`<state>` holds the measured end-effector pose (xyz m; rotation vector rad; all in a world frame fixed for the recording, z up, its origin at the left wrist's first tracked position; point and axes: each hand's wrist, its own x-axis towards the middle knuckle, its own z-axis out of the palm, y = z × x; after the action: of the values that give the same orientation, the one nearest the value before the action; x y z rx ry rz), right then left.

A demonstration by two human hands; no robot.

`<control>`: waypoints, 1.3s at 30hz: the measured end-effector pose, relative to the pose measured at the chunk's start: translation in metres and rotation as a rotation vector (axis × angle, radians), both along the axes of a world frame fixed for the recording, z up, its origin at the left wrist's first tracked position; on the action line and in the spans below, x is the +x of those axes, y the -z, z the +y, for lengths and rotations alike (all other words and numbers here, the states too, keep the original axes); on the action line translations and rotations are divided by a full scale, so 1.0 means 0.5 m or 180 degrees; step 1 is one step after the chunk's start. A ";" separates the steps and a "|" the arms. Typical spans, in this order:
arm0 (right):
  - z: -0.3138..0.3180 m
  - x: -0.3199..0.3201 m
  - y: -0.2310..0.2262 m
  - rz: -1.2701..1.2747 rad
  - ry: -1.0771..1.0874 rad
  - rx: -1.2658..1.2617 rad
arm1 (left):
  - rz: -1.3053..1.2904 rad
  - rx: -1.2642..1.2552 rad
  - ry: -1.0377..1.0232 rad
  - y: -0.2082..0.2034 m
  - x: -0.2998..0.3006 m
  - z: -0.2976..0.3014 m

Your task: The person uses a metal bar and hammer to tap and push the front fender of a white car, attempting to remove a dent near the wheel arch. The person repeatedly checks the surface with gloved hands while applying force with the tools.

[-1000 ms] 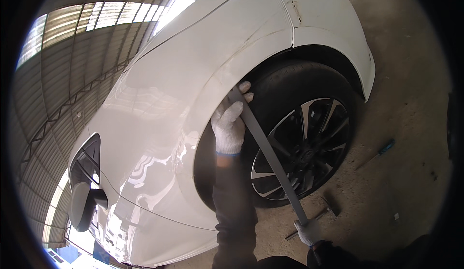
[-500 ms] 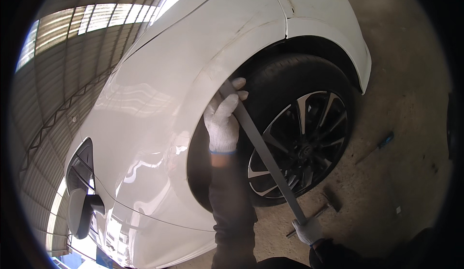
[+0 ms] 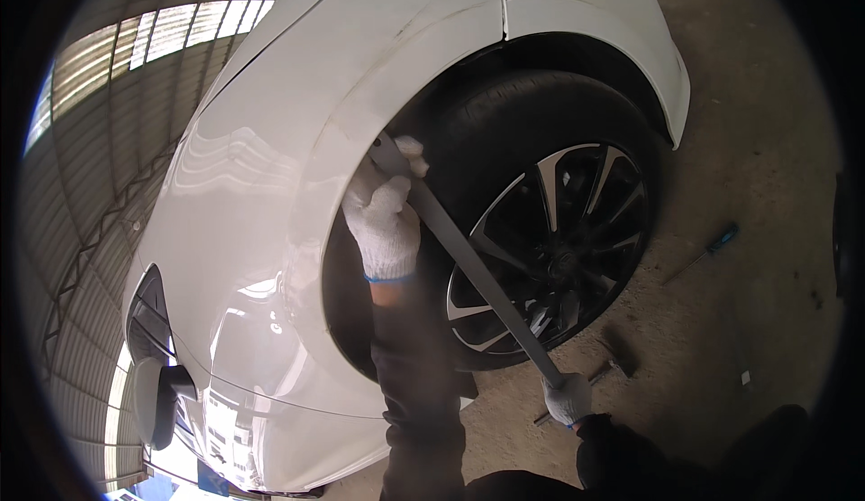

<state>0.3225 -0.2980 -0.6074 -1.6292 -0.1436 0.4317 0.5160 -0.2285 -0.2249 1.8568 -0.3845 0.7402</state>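
A long flat grey metal bar [image 3: 487, 283] slants across the front of a black tyre [image 3: 532, 109] and alloy wheel [image 3: 563, 258] of a white car. My left hand [image 3: 386, 217], in a white knit glove, is wrapped round the bar's upper end at the edge of the white fender [image 3: 297, 159]. That end shows a small hole and meets the wheel arch lip; whether it touches the lip, I cannot tell. Lower down, my gloved right hand [image 3: 568, 399] grips the bar's other end, just beyond the wheel's lower edge. Brownish scuffs mark the fender above the arch.
On the concrete floor [image 3: 703, 321] lies a screwdriver [image 3: 721, 238] with a blue handle. A hammer [image 3: 619, 368] rests beside my right hand, its handle partly hidden behind it. The door mirror [image 3: 153, 402] juts out at lower left. Corrugated metal walls [image 3: 99, 195] rise behind the car.
The view has shifted, so the car sits higher and further left. The bar's upper end with its hole now shows past my left fingers. Both hands keep hold of the bar.
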 end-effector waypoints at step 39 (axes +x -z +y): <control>-0.011 -0.008 -0.015 0.0493 -0.0422 0.0087 | 0.0002 0.0230 -0.0545 0.011 0.004 -0.025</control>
<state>0.3183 -0.3034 -0.6001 -1.5582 -0.1408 0.6530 0.5180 -0.2408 -0.2302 1.9755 -0.2568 0.8508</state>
